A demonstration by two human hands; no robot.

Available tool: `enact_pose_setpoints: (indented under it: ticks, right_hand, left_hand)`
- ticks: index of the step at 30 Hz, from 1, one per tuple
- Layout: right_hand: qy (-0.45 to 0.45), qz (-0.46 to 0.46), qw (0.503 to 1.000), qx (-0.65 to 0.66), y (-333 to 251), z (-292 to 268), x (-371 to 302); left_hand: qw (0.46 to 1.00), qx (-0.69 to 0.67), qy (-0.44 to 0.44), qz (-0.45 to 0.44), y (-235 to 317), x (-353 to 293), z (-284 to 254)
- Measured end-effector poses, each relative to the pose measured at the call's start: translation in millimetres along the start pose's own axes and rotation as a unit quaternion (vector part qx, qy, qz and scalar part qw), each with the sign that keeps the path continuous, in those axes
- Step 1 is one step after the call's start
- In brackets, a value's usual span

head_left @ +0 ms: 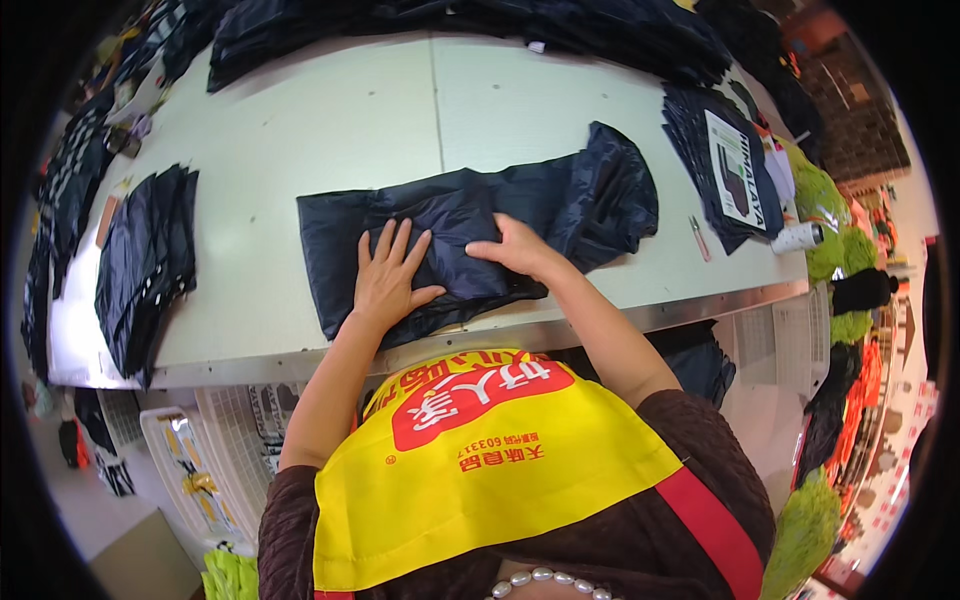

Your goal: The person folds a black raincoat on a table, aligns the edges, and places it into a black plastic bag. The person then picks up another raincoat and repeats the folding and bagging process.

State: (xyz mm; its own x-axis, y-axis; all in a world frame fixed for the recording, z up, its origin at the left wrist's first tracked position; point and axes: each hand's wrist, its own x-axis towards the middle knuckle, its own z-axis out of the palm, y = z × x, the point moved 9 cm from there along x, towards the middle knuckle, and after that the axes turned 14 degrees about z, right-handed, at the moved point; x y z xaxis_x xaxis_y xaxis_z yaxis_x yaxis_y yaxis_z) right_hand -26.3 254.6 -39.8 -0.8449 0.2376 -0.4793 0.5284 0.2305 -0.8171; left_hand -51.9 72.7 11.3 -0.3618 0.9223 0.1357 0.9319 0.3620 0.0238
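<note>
- White tabletop (290, 130), spread beneath both hands and reaching well beyond them on every side except the near one, where its metal-trimmed edge runs under the forearms.
- Dark pile of cloth (470, 40), lying well past the fingertips along the far side.
- Navy garment (455, 240), glossy and partly folded, directly under both hands — its straight end sticks out left of the left hand, its bunched, rounded end lies beyond the right, and a folded-over layer sits between the two.
- Folded dark stack (150, 270), well apart, to the left of the left hand.
- Dark stack with a printed card (735, 170) on top, well to the right of the right hand and farther off.
- Left hand (385, 280), palm down on the fabric, fingers splayed.
- Right hand (520, 248), resting at the folded layer's right side, thumb pointing toward the left hand — whether it pinches cloth, I cannot tell.
- White roll (798, 237), far right of the right hand, near the table edge.
- Pink-handled snips (699, 240), right of the right hand, nearer than the roll.
</note>
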Motion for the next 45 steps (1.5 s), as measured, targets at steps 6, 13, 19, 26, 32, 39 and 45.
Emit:
enact_pose_setpoints:
  ticks: [6,13,19,26,32,39,45]
  right_hand:
    - [0.583,-0.034,0.787,-0.199,17.2,-261.6,-55.0]
    - [0.226,0.228,0.922,0.217,156.3,-308.2,-13.0]
    - [0.131,0.026,0.858,0.495,18.8,-268.9,-65.3]
    - [0.067,-0.167,0.984,-0.003,-190.0,32.1,-108.7]
    - [0.109,-0.136,0.912,-0.370,-141.3,210.0,-48.1]
    - [0.178,-0.298,0.812,-0.469,-143.0,219.9,-65.5]
    - [-0.006,-0.485,0.679,-0.551,-96.9,172.7,-124.4]
  left_hand:
    - [1.000,-0.004,0.006,-0.003,8.2,5.7,12.9]
    - [1.000,-0.010,0.009,0.002,4.2,5.6,18.9]
    - [0.999,-0.034,0.009,-0.015,5.9,6.1,19.2]
    - [0.995,-0.078,0.012,-0.060,-9.8,1.2,51.0]
    - [0.969,-0.185,0.148,-0.070,10.9,-10.7,50.2]
    - [0.902,-0.336,0.270,0.008,54.8,-25.0,52.0]
    - [0.846,-0.506,-0.131,0.107,95.0,-61.0,-56.3]
